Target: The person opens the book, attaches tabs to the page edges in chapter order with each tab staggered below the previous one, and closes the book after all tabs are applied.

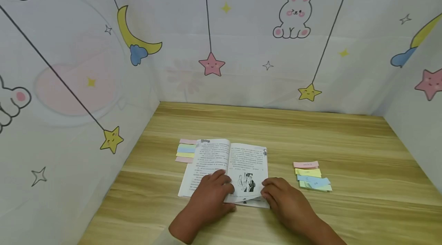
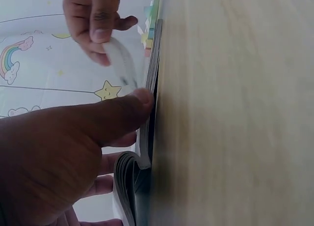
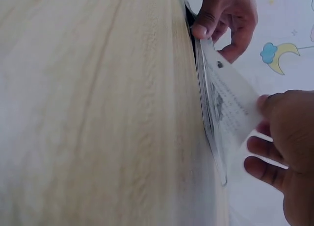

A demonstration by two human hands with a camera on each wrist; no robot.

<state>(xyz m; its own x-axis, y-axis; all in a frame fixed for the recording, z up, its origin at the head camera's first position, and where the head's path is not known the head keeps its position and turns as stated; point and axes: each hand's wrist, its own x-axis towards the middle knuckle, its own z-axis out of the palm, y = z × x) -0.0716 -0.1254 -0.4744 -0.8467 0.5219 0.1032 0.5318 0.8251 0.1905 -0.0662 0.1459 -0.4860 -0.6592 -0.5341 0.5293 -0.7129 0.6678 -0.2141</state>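
An open book (image 1: pixel 210 160) lies on the table, with text on both pages and a drawing on the right one. My left hand (image 1: pixel 212 199) rests on the book near its spine, the thumb against the bottom edge in the left wrist view (image 2: pixel 59 152). My right hand (image 1: pixel 290 202) pinches the lower right corner of a right-hand page (image 3: pixel 233 96), which is lifted and bent up from the pages beneath. The right wrist view shows my right hand (image 3: pixel 292 142) with thumb and forefinger at that corner.
Coloured paper tabs (image 1: pixel 185 150) stick out from the book's left edge. Right of the book, several pink, yellow, blue and green strips (image 1: pixel 312 179) lie on the wooden table (image 1: pixel 362 160). White cartoon-print cloth (image 1: pixel 241 83) stands behind and on both sides.
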